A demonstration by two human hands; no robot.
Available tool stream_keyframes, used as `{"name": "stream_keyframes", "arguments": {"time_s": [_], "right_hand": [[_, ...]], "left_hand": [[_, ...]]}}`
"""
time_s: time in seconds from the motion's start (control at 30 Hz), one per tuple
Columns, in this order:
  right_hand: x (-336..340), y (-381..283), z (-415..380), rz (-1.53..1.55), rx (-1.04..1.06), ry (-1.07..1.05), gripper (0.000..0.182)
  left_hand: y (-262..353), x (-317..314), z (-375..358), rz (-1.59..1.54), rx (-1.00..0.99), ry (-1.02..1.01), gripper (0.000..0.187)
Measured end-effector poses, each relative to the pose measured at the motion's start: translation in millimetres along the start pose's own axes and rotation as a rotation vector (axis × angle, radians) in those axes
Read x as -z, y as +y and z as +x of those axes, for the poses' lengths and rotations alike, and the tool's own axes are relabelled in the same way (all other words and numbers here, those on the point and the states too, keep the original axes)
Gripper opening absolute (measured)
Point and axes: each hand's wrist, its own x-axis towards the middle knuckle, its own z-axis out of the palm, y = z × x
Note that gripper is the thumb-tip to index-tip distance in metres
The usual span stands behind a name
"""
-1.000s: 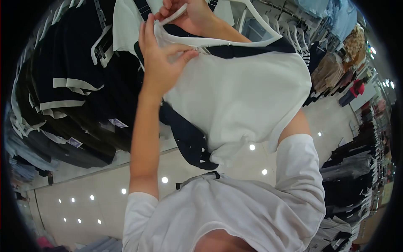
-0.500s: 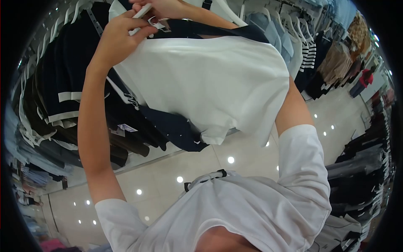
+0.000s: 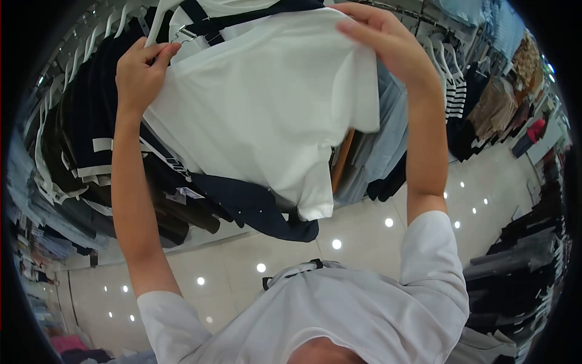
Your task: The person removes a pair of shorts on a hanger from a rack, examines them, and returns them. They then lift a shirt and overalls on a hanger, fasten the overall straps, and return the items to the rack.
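A white garment (image 3: pixel 254 103) hangs spread out between my hands, with a dark navy garment (image 3: pixel 242 200) showing below it and navy straps across its top. My left hand (image 3: pixel 142 73) is closed at the garment's upper left edge, fingers pinched beside a small metal clip (image 3: pixel 183 37) and a white hanger (image 3: pixel 159 21). My right hand (image 3: pixel 388 39) holds the top right edge of the white garment, thumb in front and fingers partly hidden behind the cloth.
Dark clothes (image 3: pixel 91 109) hang on white hangers at the left. Light blue garments (image 3: pixel 388 133) and a striped one (image 3: pixel 456 100) hang to the right. More racked clothes (image 3: pixel 515 267) line the far right. A person in red (image 3: pixel 535 130) stands in the distance.
My right hand has moved from beside my left hand to the garment's right edge. My left hand has shifted left and down, and the white garment's right side hangs lower.
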Motion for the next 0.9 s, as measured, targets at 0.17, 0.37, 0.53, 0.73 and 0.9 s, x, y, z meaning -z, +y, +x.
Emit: {"name": "stream_keyframes", "arguments": {"time_s": [0.17, 0.37, 0.53, 0.73, 0.9], "right_hand": [[-33.9, 4.1, -9.7, -0.818, 0.301, 0.585, 0.022], [-81.5, 1.2, 21.1, 0.417, -0.343, 0.243, 0.034], [-99.4, 67.9, 74.4, 0.798, -0.241, 0.468, 0.035], [-78.5, 84.1, 96.8, 1.065, -0.324, 0.383, 0.023], [-64.8, 65.5, 79.5, 1.159, -0.281, 0.282, 0.025]], "left_hand": [[11.5, 0.5, 2.0, 0.252, 0.026, 0.022, 0.017], [33.3, -9.8, -5.3, 0.321, -0.029, 0.117, 0.027], [40.3, -14.6, -13.4, 0.358, -0.029, 0.087, 0.027], [48.8, -4.9, -17.7, 0.363, -0.251, 0.005, 0.033], [10.8, -19.4, -13.7, 0.41, -0.192, -0.158, 0.035]]}}
